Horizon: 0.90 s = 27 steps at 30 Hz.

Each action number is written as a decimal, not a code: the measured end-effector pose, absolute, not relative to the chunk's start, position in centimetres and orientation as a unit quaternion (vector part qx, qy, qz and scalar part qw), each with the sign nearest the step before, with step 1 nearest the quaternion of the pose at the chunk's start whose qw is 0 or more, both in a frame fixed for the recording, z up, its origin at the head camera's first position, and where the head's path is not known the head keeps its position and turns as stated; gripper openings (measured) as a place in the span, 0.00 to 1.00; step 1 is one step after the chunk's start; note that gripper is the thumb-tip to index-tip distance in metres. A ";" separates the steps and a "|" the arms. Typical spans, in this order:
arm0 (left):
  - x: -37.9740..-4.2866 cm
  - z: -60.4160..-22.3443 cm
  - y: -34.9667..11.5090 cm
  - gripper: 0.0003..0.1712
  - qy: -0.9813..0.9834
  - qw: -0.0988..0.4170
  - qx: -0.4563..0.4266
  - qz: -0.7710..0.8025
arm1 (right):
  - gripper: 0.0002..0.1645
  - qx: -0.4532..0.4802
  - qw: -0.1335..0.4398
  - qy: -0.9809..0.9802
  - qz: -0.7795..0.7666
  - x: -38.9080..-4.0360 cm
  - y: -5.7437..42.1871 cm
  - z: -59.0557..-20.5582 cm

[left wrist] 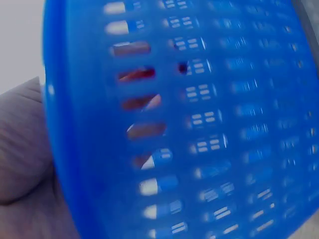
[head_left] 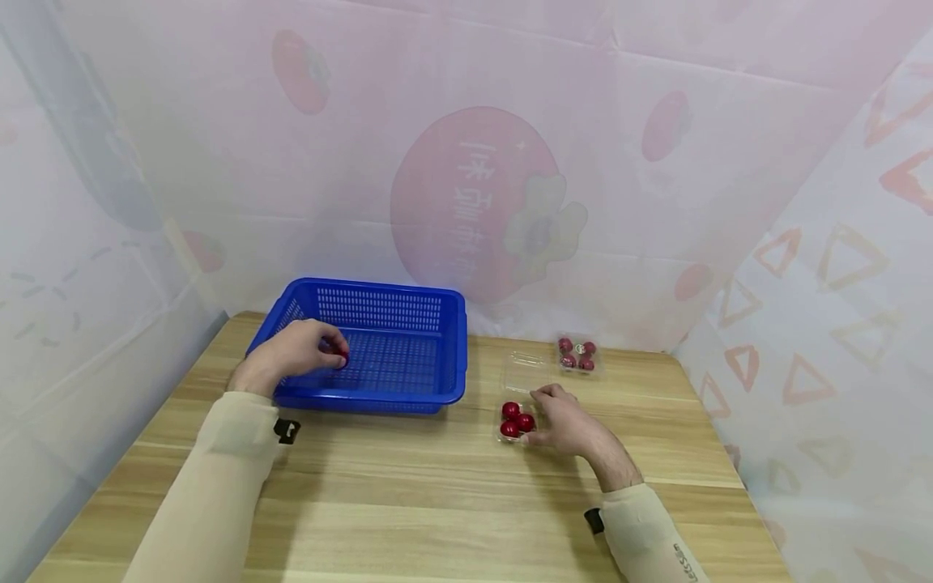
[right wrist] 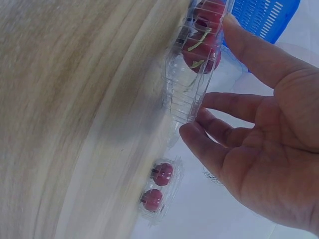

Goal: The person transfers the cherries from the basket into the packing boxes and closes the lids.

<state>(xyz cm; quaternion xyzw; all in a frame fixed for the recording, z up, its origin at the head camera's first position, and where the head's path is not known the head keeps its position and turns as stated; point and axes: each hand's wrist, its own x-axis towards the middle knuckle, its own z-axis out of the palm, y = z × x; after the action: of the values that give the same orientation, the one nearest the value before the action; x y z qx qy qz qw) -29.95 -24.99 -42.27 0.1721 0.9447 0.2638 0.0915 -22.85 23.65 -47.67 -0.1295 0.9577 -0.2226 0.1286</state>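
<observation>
My left hand (head_left: 302, 350) reaches over the left side of a blue plastic basket (head_left: 453, 348) and pinches a round red fruit (head_left: 344, 359) inside it. In the left wrist view the basket wall (left wrist: 94, 149) hides most of that hand; a little red shows through a slot. With thumb and fingers on opposite edges, my right hand (head_left: 572, 423) holds a clear plastic box (right wrist: 182, 94). Three glossy red fruits (head_left: 510, 429) sit in this box, grouped towards its left. Its clear lid (head_left: 526, 372) lies folded back on the table.
Behind my right hand stands another clear box with several red fruits (head_left: 567, 362) in it. The wooden table (head_left: 394, 502) meets a printed cloth backdrop (head_left: 350, 162) at the back, with cloth walls on both sides.
</observation>
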 end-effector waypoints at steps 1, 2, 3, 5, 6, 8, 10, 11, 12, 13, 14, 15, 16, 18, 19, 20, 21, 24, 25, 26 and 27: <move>-29.9 -42.2 -24.7 0.05 0.944 0.085 0.173 0.268 | 0.55 -0.130 0.128 0.958 -0.223 -22.9 23.6 -47.7; -29.8 -42.2 -24.5 0.06 0.943 0.079 0.174 0.274 | 0.55 -0.130 0.128 0.958 -0.223 -22.9 23.6 -47.7; -29.8 -42.2 -24.2 0.06 0.942 0.072 0.175 0.278 | 0.55 -0.130 0.128 0.958 -0.223 -22.8 23.7 -47.7; -29.6 -42.3 -23.6 0.07 0.939 0.064 0.173 0.291 | 0.55 -0.131 0.127 0.957 -0.224 -22.9 23.7 -47.7; -29.5 -42.4 -23.3 0.07 0.937 0.061 0.172 0.297 | 0.55 -0.132 0.127 0.957 -0.224 -22.8 23.7 -47.6; -29.4 -42.6 -22.7 0.07 0.935 0.054 0.170 0.308 | 0.54 -0.132 0.127 0.957 -0.224 -22.8 23.7 -47.6; -29.1 -42.7 -22.0 0.08 0.932 0.047 0.169 0.319 | 0.54 -0.132 0.127 0.957 -0.225 -22.8 23.6 -47.6; -29.0 -42.8 -21.7 0.09 0.930 0.043 0.168 0.324 | 0.54 -0.132 0.127 0.957 -0.225 -22.8 23.6 -47.6; -28.9 -42.9 -21.4 0.09 0.929 0.038 0.169 0.327 | 0.54 -0.133 0.127 0.957 -0.225 -22.8 23.6 -47.6; -28.8 -42.9 -21.0 0.09 0.928 0.034 0.169 0.331 | 0.54 -0.134 0.127 0.957 -0.225 -22.8 23.6 -47.6; -28.7 -43.0 -20.7 0.09 0.926 0.031 0.169 0.335 | 0.54 -0.134 0.127 0.957 -0.225 -22.8 23.6 -47.6; -28.5 -43.0 -20.3 0.09 0.926 0.028 0.169 0.338 | 0.54 -0.136 0.126 0.957 -0.223 -22.8 23.6 -47.6; -28.4 -43.0 -20.0 0.09 0.924 0.027 0.168 0.342 | 0.54 -0.138 0.125 0.957 -0.222 -22.8 23.6 -47.6; -28.1 -43.1 -19.2 0.10 0.922 0.023 0.168 0.348 | 0.54 -0.140 0.122 0.957 -0.221 -22.8 23.6 -47.6; -28.0 -43.1 -18.9 0.10 0.921 0.022 0.168 0.352 | 0.54 -0.142 0.121 0.958 -0.220 -22.8 23.6 -47.6; -28.0 -43.2 -18.5 0.10 0.919 0.020 0.169 0.355 | 0.54 -0.143 0.120 0.958 -0.219 -22.8 23.6 -47.6; -27.9 -43.3 -18.1 0.10 0.918 0.018 0.170 0.358 | 0.54 -0.144 0.119 0.958 -0.218 -22.8 23.6 -47.7; -27.7 -43.5 -16.9 0.11 0.913 0.011 0.174 0.369 | 0.54 -0.146 0.118 0.958 -0.217 -22.9 23.7 -47.7; -27.6 -43.6 -16.5 0.11 0.911 0.008 0.176 0.372 | 0.54 -0.146 0.118 0.958 -0.216 -22.9 23.7 -47.7; -27.5 -43.6 -16.1 0.11 0.910 0.007 0.179 0.375 | 0.54 -0.146 0.118 0.958 -0.216 -22.9 23.7 -47.7; -27.4 -43.6 -15.7 0.11 0.908 0.006 0.182 0.378 | 0.54 -0.146 0.118 0.958 -0.215 -22.9 23.7 -47.7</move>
<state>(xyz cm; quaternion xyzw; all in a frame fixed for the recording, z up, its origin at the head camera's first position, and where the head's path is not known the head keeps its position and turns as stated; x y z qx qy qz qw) -27.37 -15.68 -43.56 0.1817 0.9077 0.3782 0.0058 -22.87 23.72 -47.71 -0.1463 0.9583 -0.2154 0.1178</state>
